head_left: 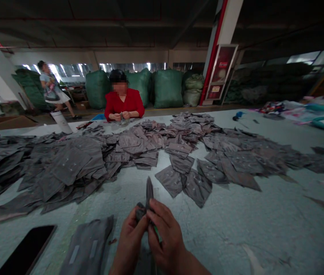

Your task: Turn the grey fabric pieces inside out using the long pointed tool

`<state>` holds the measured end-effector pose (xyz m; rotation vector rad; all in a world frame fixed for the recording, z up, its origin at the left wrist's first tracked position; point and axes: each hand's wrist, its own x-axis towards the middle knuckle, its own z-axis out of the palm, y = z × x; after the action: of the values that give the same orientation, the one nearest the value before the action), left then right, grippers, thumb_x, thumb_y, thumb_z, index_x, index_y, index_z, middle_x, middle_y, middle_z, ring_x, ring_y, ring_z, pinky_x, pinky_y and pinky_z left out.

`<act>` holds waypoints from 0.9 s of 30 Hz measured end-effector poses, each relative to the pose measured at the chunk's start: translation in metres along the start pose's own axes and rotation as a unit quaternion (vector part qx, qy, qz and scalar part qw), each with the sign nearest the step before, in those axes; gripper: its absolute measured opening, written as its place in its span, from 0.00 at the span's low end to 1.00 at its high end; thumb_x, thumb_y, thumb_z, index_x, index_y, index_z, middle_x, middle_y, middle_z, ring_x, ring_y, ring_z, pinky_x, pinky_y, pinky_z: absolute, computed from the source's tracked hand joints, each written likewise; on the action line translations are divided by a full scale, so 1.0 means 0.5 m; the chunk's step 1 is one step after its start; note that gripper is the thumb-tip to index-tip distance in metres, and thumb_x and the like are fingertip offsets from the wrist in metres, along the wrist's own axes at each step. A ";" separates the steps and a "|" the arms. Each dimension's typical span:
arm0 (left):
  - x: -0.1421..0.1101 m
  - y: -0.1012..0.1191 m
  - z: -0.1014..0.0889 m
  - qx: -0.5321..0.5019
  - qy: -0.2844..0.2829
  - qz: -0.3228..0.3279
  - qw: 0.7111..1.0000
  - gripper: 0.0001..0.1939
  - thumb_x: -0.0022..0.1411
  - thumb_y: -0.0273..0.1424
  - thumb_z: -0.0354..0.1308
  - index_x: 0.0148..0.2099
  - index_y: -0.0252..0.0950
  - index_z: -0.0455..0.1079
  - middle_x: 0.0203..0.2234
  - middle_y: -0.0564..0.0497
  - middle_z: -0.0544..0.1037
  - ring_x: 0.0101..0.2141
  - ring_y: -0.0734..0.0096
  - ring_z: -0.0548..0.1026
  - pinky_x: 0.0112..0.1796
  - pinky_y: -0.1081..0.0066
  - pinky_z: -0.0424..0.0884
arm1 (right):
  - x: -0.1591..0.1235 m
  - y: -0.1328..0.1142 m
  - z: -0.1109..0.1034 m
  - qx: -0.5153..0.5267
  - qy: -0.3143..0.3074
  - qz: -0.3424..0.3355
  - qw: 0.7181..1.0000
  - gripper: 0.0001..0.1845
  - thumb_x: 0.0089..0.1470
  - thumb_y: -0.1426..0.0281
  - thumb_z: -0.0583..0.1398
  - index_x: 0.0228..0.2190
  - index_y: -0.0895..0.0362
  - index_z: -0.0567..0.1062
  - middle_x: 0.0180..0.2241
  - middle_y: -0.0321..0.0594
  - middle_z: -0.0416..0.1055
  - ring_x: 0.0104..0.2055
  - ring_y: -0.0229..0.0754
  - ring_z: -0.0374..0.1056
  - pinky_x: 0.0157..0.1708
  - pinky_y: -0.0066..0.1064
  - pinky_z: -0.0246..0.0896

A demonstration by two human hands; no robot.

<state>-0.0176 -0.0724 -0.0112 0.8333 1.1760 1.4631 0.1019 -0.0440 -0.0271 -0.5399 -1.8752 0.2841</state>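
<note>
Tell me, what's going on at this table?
A person's left hand and right hand grip a folded grey fabric piece above a long pale table, with a small green strip showing by the right hand. Many similar grey pieces lie spread across the table. On its far side, a co-worker in red works with both hands, with green sacks behind.

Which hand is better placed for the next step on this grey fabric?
Right, probably: the right hand wraps the folded grey fabric beside a green strip; the left hand only pinches its lower end.
</note>
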 end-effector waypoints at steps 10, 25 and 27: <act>0.101 0.103 0.049 0.084 -0.070 -0.035 0.993 0.18 0.50 0.43 0.56 0.36 0.34 0.69 0.23 0.50 0.77 0.25 0.72 0.72 0.26 0.76 0.64 | -0.031 -0.007 0.000 -0.003 0.017 -0.023 1.000 0.25 0.48 0.81 0.52 0.50 0.62 0.60 0.49 0.54 0.61 0.52 0.48 0.57 0.46 0.41 0.62; -0.011 0.028 0.074 0.123 0.015 -0.071 0.990 0.18 0.51 0.42 0.53 0.19 0.33 0.66 0.14 0.51 0.72 0.19 0.74 0.66 0.24 0.75 0.60 | 0.237 0.084 0.025 0.209 -0.087 0.229 0.947 0.11 0.51 0.68 0.53 0.30 0.59 0.74 0.20 0.33 0.67 0.23 0.33 0.62 0.23 0.21 0.56; 0.012 0.038 0.076 0.110 0.057 -0.058 0.991 0.13 0.48 0.39 0.56 0.29 0.33 0.69 0.21 0.51 0.74 0.23 0.72 0.68 0.25 0.75 0.61 | 0.260 0.102 0.050 0.214 -0.086 0.248 0.941 0.13 0.50 0.66 0.54 0.22 0.59 0.73 0.15 0.30 0.62 0.21 0.32 0.59 0.22 0.21 0.53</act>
<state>0.0109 -0.0575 0.0171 0.8233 1.4670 1.3152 0.0533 0.0658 0.0480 -0.6925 -1.7437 1.0763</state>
